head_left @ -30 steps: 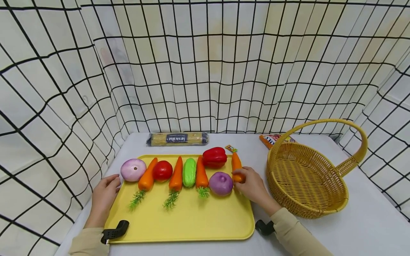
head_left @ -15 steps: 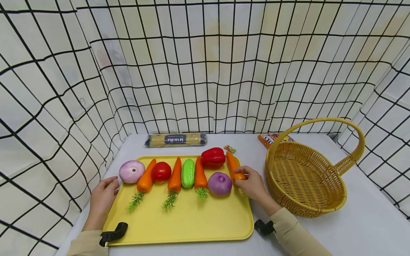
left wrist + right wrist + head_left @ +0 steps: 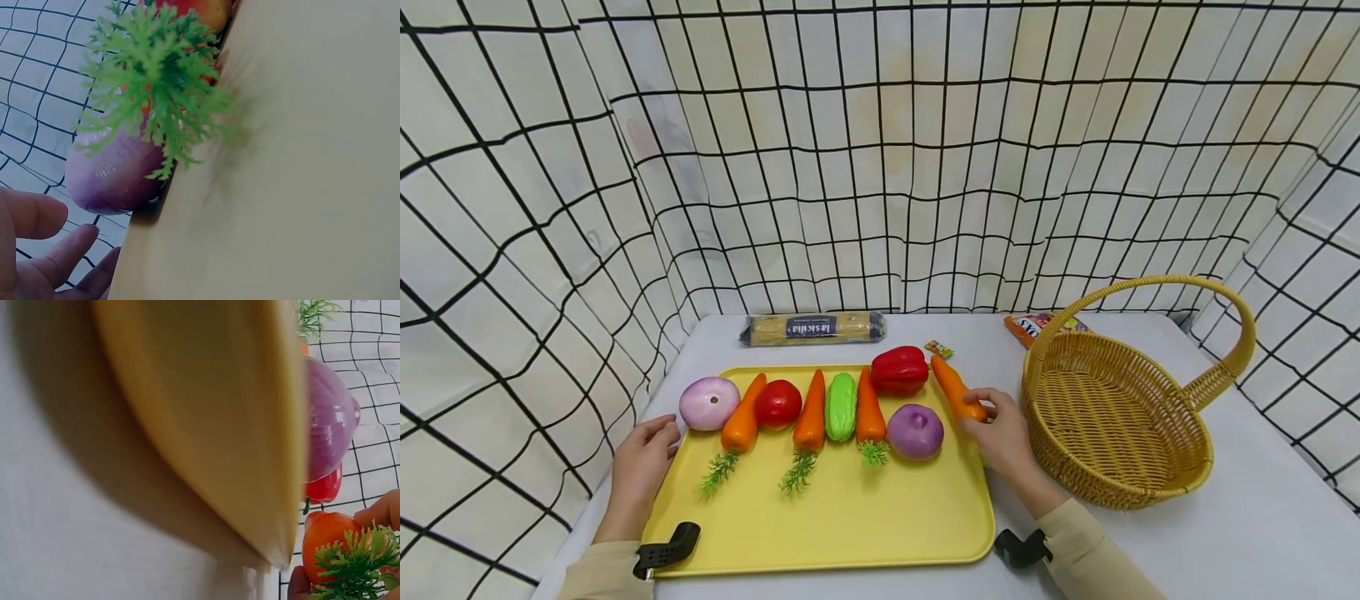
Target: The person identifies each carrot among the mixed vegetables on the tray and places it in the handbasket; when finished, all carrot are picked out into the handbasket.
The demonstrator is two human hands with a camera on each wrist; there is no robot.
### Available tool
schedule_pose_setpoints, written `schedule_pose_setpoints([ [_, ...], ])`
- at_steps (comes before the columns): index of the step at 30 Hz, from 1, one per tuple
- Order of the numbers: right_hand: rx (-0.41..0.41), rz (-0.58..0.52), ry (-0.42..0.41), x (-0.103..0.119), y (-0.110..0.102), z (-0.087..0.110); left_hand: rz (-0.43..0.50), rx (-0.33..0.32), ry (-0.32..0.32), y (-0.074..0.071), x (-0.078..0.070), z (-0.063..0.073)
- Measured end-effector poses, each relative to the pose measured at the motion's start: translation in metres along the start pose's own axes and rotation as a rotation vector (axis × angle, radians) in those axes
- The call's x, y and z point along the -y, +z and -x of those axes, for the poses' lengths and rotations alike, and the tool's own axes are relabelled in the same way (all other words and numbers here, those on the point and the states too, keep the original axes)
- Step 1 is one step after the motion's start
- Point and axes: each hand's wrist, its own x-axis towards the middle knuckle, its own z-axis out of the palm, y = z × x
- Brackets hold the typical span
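Note:
In the head view, my right hand (image 3: 1006, 437) pinches the thick end of an orange carrot (image 3: 951, 385) at the tray's right edge. The carrot slants, its tip pointing to the back left. Its green leafy top (image 3: 350, 569) shows in the right wrist view. My left hand (image 3: 640, 462) lies beside the left edge of the yellow tray (image 3: 835, 533), fingers relaxed, just short of a pale purple onion (image 3: 703, 405). The left wrist view shows a gap between those fingers and the onion (image 3: 112, 172). A darker purple onion (image 3: 915, 433) sits left of the held carrot.
Along the tray lie a carrot (image 3: 741, 427), a tomato (image 3: 777, 405), another carrot (image 3: 810, 421), a green cucumber-like vegetable (image 3: 840, 408), a further carrot (image 3: 870, 417) and a red pepper (image 3: 900, 371). Behind are a pasta pack (image 3: 812, 328) and small wrapper (image 3: 938, 348). A wicker basket (image 3: 1045, 450) stands right.
The thick end of the carrot has swung right with my right hand, so the carrot slants more. My left hand has stayed in place. The head view has shifted slightly.

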Motion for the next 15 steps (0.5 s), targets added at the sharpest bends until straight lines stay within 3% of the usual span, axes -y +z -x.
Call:
schedule_pose_setpoints([
  [7,-0.06,-0.031,-0.098,0.011,-0.012,0.006,-0.018,0.005,0.015,0.0,0.001,0.0],
  [15,0.031,-0.088,-0.211,0.039,-0.046,0.015,-0.03,0.003,0.002,0.0,0.0,0.0],
])
